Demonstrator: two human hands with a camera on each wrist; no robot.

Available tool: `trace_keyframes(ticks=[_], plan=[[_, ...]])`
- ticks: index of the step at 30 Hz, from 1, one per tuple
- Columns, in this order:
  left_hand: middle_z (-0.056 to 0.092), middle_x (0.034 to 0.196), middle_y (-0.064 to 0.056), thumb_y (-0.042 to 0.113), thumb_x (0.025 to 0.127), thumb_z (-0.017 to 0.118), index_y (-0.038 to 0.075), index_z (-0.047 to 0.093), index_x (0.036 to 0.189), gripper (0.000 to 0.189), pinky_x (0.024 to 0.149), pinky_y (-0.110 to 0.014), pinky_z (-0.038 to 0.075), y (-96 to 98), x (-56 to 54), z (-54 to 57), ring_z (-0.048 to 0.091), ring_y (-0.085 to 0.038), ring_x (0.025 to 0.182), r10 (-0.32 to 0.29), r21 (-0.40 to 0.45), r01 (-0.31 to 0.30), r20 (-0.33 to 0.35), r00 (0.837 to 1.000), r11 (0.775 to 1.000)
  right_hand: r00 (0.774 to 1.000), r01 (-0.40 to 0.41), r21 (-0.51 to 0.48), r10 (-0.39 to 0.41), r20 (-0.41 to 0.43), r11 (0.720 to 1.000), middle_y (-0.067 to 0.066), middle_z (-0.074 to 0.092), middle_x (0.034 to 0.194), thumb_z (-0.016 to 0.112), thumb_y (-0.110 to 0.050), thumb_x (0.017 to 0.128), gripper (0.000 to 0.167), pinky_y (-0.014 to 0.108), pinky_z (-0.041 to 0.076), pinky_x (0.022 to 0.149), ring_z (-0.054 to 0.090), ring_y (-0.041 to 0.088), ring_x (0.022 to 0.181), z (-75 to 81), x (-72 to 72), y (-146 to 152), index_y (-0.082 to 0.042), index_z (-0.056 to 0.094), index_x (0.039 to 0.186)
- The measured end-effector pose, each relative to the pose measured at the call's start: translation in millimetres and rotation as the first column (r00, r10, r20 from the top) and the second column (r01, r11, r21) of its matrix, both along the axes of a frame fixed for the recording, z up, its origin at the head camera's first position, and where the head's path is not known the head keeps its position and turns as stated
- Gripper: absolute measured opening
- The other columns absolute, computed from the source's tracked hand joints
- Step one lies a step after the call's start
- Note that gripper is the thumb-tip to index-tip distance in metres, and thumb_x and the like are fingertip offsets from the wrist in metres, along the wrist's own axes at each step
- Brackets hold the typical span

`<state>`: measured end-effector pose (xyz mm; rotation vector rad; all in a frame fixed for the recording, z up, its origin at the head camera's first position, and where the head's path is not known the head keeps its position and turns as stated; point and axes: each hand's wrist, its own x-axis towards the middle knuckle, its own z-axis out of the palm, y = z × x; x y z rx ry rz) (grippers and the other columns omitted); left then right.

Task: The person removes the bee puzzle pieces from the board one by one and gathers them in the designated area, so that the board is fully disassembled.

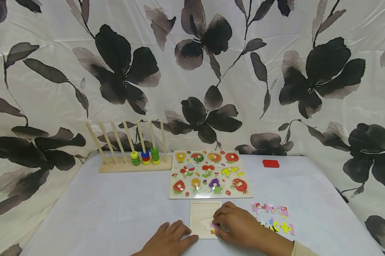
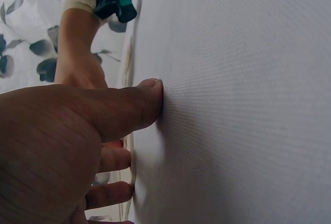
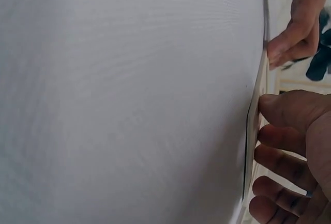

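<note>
A shallow wooden puzzle tray (image 1: 200,217) lies flat near the front of the table. My right hand (image 1: 238,225) is over its lower right side, fingers bent, with thumb and fingertips at a small pink jigsaw piece (image 1: 214,226) in the corner. The fingers partly hide that piece. In the right wrist view, the right hand's thumb (image 3: 282,109) and fingers come down close on the tray's edge. My left hand (image 1: 171,238) rests at the tray's lower left corner, fingers loosely spread. From the left wrist view, its thumb (image 2: 139,102) extends beside the white cloth.
Several loose pink and yellow jigsaw pieces (image 1: 285,227) lie right of the tray, partly behind the right hand. A fruit puzzle board (image 1: 224,183) stands behind the tray. At the back left is a wooden peg stand (image 1: 115,168) with coloured rings; a red block (image 1: 271,163) lies back right.
</note>
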<state>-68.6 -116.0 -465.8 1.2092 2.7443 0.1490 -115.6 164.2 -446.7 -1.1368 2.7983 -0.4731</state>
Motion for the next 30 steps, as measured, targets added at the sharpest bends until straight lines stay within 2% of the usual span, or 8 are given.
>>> trace_keyframes(ticks=[15, 23, 30], plan=[[0.056, 0.125, 0.008, 0.085, 0.089, 0.037, 0.036, 0.06, 0.139, 0.074, 0.09, -0.057, 0.052, 0.1, 1.1, -0.9, 0.052, -0.02, 0.119, 0.0, 0.0, 0.0, 0.008, 1.0, 1.0, 0.999, 0.035, -0.004, -0.035, -0.008, 0.999, -0.018, 0.065, 0.105, 0.081, -0.022, 0.089, 0.013, 0.031, 0.055, 0.086, 0.056, 0.008, 0.105, -0.9, -2.8, -5.4, -0.026, 0.078, 0.1], [0.055, 0.125, 0.007, 0.085, 0.09, 0.035, 0.035, 0.059, 0.139, 0.075, 0.089, -0.057, 0.052, -0.8, 1.8, -0.6, 0.053, -0.021, 0.12, -0.009, 0.001, 0.009, -0.013, 1.0, 1.0, 0.999, 0.033, 0.011, -0.033, 0.009, 0.999, -0.017, 0.064, 0.106, 0.082, -0.028, 0.088, 0.013, 0.032, 0.055, 0.084, 0.055, 0.008, 0.106, -0.3, -3.4, -4.9, -0.026, 0.078, 0.101], [0.055, 0.127, 0.006, 0.086, 0.087, 0.036, 0.034, 0.059, 0.139, 0.077, 0.091, -0.059, 0.052, 0.2, 1.3, 2.7, 0.052, -0.022, 0.122, 0.007, -0.026, -0.007, -0.001, 1.0, 1.0, 0.999, 0.046, 0.014, -0.046, 0.025, 0.999, -0.02, 0.064, 0.102, 0.083, -0.028, 0.087, 0.013, 0.031, 0.055, 0.083, 0.055, 0.006, 0.103, -0.2, -5.9, -5.6, -0.027, 0.077, 0.099]])
